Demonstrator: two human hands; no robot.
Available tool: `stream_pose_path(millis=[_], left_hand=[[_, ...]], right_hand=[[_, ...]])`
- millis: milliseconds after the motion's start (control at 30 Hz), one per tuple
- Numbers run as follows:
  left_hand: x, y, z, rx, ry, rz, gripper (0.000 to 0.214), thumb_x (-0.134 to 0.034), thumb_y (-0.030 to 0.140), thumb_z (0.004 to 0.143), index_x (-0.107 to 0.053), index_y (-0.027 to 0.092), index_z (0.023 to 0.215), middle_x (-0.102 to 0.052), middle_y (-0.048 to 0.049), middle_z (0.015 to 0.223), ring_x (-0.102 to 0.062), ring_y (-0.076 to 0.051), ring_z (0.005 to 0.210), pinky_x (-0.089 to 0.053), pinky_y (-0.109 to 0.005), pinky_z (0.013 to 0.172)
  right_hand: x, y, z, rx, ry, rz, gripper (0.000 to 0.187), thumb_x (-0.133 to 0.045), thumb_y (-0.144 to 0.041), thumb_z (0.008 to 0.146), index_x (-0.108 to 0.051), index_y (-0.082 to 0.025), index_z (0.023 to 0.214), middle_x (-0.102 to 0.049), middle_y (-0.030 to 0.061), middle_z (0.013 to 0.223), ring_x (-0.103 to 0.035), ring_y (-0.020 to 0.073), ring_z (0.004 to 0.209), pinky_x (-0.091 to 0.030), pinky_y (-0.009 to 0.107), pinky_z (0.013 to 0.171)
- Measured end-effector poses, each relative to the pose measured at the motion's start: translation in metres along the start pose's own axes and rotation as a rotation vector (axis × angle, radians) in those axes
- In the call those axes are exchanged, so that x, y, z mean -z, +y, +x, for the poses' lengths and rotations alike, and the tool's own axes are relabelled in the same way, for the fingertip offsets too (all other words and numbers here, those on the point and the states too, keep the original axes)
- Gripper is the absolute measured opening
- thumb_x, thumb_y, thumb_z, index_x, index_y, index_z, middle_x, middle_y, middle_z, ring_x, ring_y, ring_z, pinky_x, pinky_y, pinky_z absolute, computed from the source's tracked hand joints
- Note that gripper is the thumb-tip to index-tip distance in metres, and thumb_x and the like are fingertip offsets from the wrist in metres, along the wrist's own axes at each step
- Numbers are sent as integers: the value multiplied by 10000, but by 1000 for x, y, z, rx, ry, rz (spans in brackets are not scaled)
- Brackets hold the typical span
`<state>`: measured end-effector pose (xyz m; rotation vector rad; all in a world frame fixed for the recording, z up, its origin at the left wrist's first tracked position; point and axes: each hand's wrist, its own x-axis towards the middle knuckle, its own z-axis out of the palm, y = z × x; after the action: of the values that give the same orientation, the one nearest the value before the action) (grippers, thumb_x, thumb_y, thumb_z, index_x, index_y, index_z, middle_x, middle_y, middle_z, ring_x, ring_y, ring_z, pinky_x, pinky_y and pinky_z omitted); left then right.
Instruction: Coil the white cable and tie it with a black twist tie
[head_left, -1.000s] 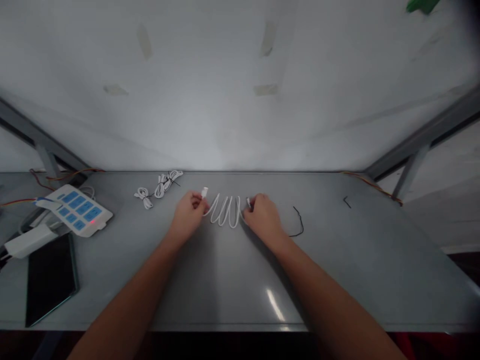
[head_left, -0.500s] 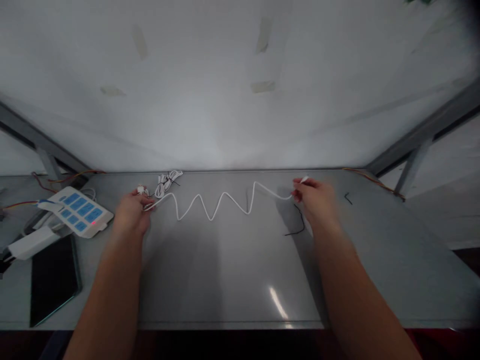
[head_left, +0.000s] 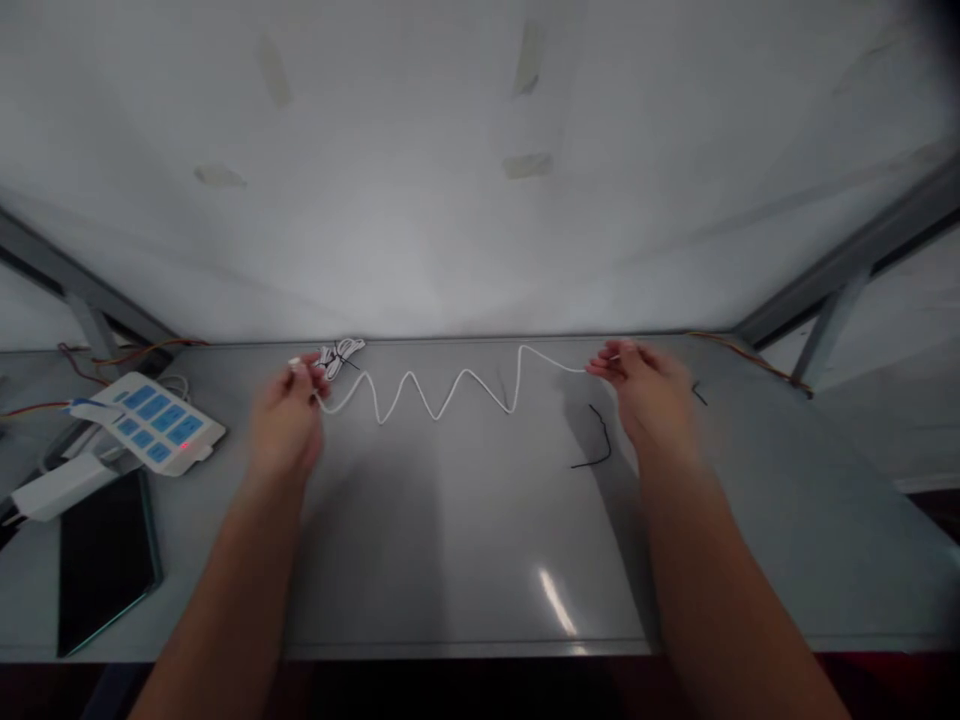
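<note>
Over the far part of a grey table (head_left: 450, 540), a left hand (head_left: 289, 425) and right hand (head_left: 649, 395) each pinch their fingers closed on one end of a white cable (head_left: 435, 395), held apart so its zigzag kinks spread between them.

One white cable (head_left: 439, 416) zigzags on the counter (head_left: 465, 540). There is one tied cable bundle (head_left: 341, 354). Black ties number two: a long tie (head_left: 594, 447) and a short tie (head_left: 697, 394). There is one power strip (head_left: 154, 422), one white adapter (head_left: 64, 486) and one dark tablet (head_left: 105, 560).
</note>
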<state>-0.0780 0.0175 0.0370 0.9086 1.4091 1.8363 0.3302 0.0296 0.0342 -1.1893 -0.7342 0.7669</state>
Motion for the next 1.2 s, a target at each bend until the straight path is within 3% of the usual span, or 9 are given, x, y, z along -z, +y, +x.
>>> stream_pose_path(millis=[100, 200, 300, 433, 533, 667, 867, 1200], left_hand=[[-13, 0, -25, -166, -256, 370, 280, -616, 363, 953, -760, 209, 1137, -686, -56, 1041, -608, -161, 868, -484, -262, 771], [-23, 3, -44, -264, -396, 607, 306, -630, 388, 932, -785, 243, 1152, -647, -47, 1014, -574, -160, 773, -483, -273, 704], [-33, 3, -57, -272, -483, 584, 281, -652, 364, 913, -801, 240, 1116, -642, -47, 936, -593, -173, 781, -503, -285, 723], [-44, -3, -72, -287, -609, 476, 218, -681, 341, 908, -817, 259, 1058, -708, -69, 1020, -660, -202, 925, -538, -317, 832], [-47, -10, -79, -290, -710, 426, 183, -694, 318, 909, -820, 276, 1035, -736, -68, 1030, -681, -208, 964, -551, -338, 883], [-49, -18, -84, -253, -761, 359, 161, -697, 304, 914, -808, 262, 1023, -743, -69, 1029, -692, -198, 970, -570, -324, 861], [-51, -18, -87, -185, -758, 296, 148, -715, 326, 900, -784, 241, 999, -752, -69, 1027, -711, -196, 957, -598, -338, 878], [-52, -19, -87, -140, -781, 251, 138, -711, 302, 886, -744, 222, 994, -732, -64, 1017, -710, -183, 940, -591, -352, 901]], right_hand=[[-12, 10, -11, 17, -171, -105, 243, -683, -445, 923, -717, -206, 898, -707, 2, 807, -717, 149, 726, -618, 333, 786], [-27, 11, -30, 0, -384, -197, 269, -709, -453, 889, -726, -223, 1027, -732, 42, 928, -755, 193, 859, -604, 373, 882], [-41, 6, -53, -34, -558, -265, 217, -693, -380, 882, -743, -246, 1046, -743, 61, 1023, -758, 214, 911, -592, 385, 896], [-55, 5, -78, -47, -784, -372, 164, -692, -341, 853, -787, -246, 947, -754, 32, 858, -728, 203, 777, -573, 357, 789], [-60, 10, -89, 48, -773, -435, 102, -767, -333, 777, -789, -242, 817, -746, 18, 758, -669, 180, 685, -531, 323, 695], [-62, 17, -94, 116, -722, -407, 92, -788, -332, 765, -772, -242, 780, -772, 30, 812, -692, 190, 761, -535, 332, 736], [-62, 22, -92, 100, -729, -328, 96, -800, -328, 760, -758, -245, 787, -782, 33, 877, -720, 206, 844, -561, 366, 815], [-62, 22, -94, 48, -710, -340, 161, -817, -383, 759, -759, -242, 813, -776, 38, 854, -712, 201, 781, -563, 361, 771]])
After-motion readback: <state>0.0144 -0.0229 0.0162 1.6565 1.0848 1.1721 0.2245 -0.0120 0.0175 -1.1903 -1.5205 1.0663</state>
